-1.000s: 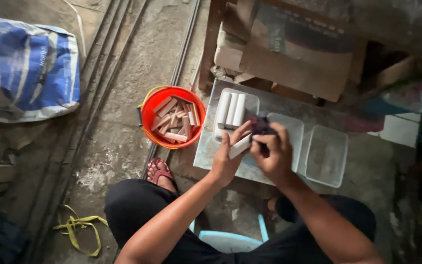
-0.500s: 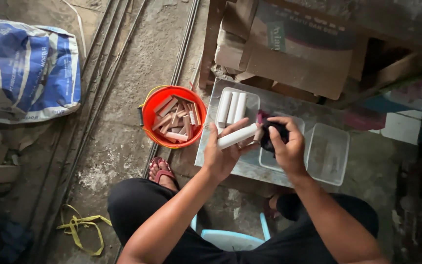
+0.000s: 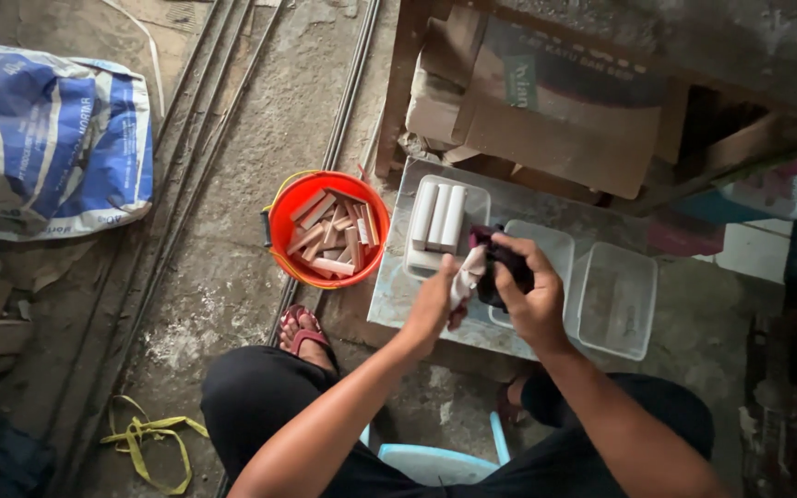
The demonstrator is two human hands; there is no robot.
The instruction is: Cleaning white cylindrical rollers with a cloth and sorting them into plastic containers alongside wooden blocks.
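A small grey counter [image 3: 389, 309] sits low on the concrete floor [image 3: 223, 267], its near edge just beyond the person's knees and its far edge against a stack of cardboard and wood [image 3: 546, 101]. Three clear plastic trays fill most of its top: the left tray [image 3: 417, 267] carries three white blocks [image 3: 439, 217] side by side, the middle tray [image 3: 555, 244] is partly hidden by the hands, and the right tray [image 3: 615, 300] reaches the counter's right edge. Little bare surface is left, only a strip along the near and left edges.

Left of the counter, just beside it, an orange bucket [image 3: 279, 221] holds short brown wooden pieces [image 3: 329, 235]. Thin metal rods [image 3: 196, 166] run along the floor farther left, with a blue and white sack [image 3: 48, 138] beyond them.

The left hand [image 3: 435, 300] is closed around a white block [image 3: 466, 277] over the middle of the counter. The right hand [image 3: 528, 295] is clenched on a dark cloth [image 3: 500, 263], pressed against that block.
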